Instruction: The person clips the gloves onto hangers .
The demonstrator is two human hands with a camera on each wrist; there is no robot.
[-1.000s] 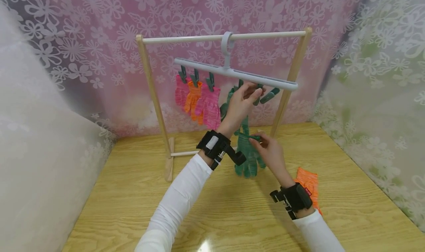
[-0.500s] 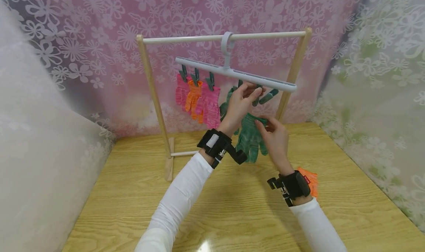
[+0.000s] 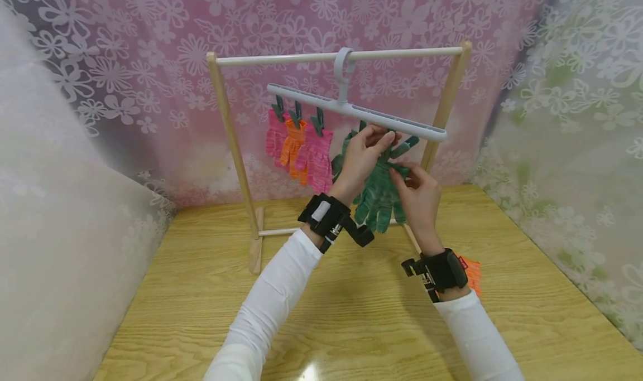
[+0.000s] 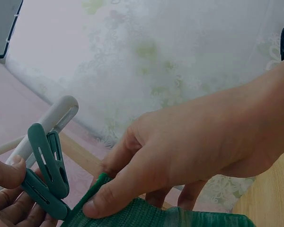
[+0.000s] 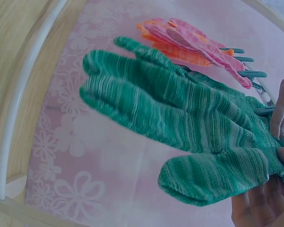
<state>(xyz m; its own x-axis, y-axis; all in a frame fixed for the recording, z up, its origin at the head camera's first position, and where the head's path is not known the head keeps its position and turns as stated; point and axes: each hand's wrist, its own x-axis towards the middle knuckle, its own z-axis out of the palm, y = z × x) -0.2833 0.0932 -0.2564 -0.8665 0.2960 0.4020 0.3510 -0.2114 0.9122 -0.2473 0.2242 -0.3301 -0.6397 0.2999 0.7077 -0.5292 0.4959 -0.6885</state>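
My left hand [image 3: 365, 157] pinches a dark green clothespin [image 4: 43, 197] under the hanger [image 3: 387, 119], its thumb on one handle. A green striped knitted glove [image 3: 377, 194] hangs from my right hand [image 3: 421, 205], which pinches its cuff between thumb and fingers. In the left wrist view the cuff lies at the clothespin's tip; whether it is between the jaws I cannot tell. Another clothespin [image 4: 49, 161] dangles beside the held one. Behind my left hand hangs a second green glove [image 3: 339, 160], partly hidden.
Pink gloves [image 3: 316, 158] and an orange glove [image 3: 293, 149] hang from clothespins at the hanger's left. The tilted hanger hooks over the rack's white rail [image 3: 402, 53]. An orange glove [image 3: 472, 272] lies on the wooden table [image 3: 326, 319], partly behind my right wrist.
My right hand has lifted the green glove up toward the clothespin in my left hand. The hanger's right end has swung slightly left; my left hand has barely moved.
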